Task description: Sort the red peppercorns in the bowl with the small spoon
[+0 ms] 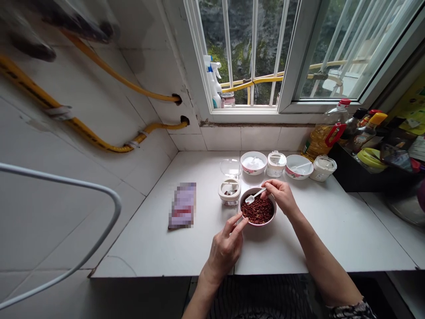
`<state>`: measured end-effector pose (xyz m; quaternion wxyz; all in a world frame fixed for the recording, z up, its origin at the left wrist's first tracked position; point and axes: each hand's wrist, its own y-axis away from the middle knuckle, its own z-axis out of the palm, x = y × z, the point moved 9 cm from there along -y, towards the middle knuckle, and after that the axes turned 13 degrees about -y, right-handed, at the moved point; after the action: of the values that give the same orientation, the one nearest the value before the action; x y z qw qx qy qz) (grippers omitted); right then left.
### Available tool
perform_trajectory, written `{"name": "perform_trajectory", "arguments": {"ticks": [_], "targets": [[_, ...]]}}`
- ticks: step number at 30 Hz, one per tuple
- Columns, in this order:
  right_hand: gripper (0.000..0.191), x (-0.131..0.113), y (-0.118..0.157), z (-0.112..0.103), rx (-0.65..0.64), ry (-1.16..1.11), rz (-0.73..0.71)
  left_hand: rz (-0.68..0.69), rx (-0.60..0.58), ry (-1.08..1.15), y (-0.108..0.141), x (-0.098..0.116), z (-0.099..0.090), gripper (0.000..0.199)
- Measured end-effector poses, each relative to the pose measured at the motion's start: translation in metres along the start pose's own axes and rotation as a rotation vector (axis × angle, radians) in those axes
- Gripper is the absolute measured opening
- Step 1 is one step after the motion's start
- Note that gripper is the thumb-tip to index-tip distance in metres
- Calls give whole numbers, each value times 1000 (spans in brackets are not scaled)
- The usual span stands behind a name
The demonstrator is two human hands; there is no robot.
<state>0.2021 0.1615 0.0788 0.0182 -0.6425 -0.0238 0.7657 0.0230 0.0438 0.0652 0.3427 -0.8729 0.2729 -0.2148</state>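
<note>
A bowl full of dark red dried peppercorns stands near the middle of the counter. Between the fingertips of my right hand is a small white plastic spoon, its scoop low over the peppercorns. My left hand steadies the bowl by its near left rim with its fingertips; the other fingers are curled under. Just left of the bowl sits a clear seasoning jar with a cream rim, holding a few dark bits. Its clear lid appears flipped up behind it.
Behind stand a bowl of white grains, a lidded seasoning jar, a bowl with a white spoon and another lidded jar. A blurred purple packet lies left. An oil bottle stands right, beside a dark rack.
</note>
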Motion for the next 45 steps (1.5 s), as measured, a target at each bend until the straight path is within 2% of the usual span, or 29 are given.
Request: {"name": "perform_trajectory", "arguments": {"ticks": [4, 7, 9, 12, 15, 17, 20, 24, 26, 30, 34, 38, 45], "targets": [[33, -14, 1, 10, 49, 11, -141, 0, -8, -5, 0, -1, 0, 53], [27, -27, 8, 26, 42, 150, -313, 0, -6, -2, -1, -1, 0, 53], [20, -36, 14, 43, -26, 315, -450, 3, -7, -2, -1, 0, 0, 53], [21, -42, 25, 66, -182, 531, -610, 1, -3, 1, 0, 0, -1, 54], [22, -47, 29, 65, -196, 555, -666, -8, -2, 8, 0, -1, 0, 54], [20, -51, 27, 51, -123, 495, -638, -4, -1, 6, 1, -1, 0, 53], [18, -49, 22, 27, -20, 376, -505, 2, -2, 1, 1, -1, 0, 52], [19, -39, 16, 9, -17, 299, -327, -4, 1, 1, 0, -1, 0, 53], [19, -38, 15, 9, -48, 367, -316, -5, -3, 1, 0, -1, 0, 54], [21, -37, 16, 19, -109, 556, -400, 0, -2, -5, 0, 0, 0, 56], [23, -24, 15, 31, -213, 613, -393, -1, -12, -24, 1, -1, 1, 57], [24, -17, 11, 23, -159, 529, -292, -2, -8, -14, 0, -1, 0, 55], [18, 0, 5, 8, -69, 222, -36, -7, -11, -8, 0, -1, 0, 56]]}}
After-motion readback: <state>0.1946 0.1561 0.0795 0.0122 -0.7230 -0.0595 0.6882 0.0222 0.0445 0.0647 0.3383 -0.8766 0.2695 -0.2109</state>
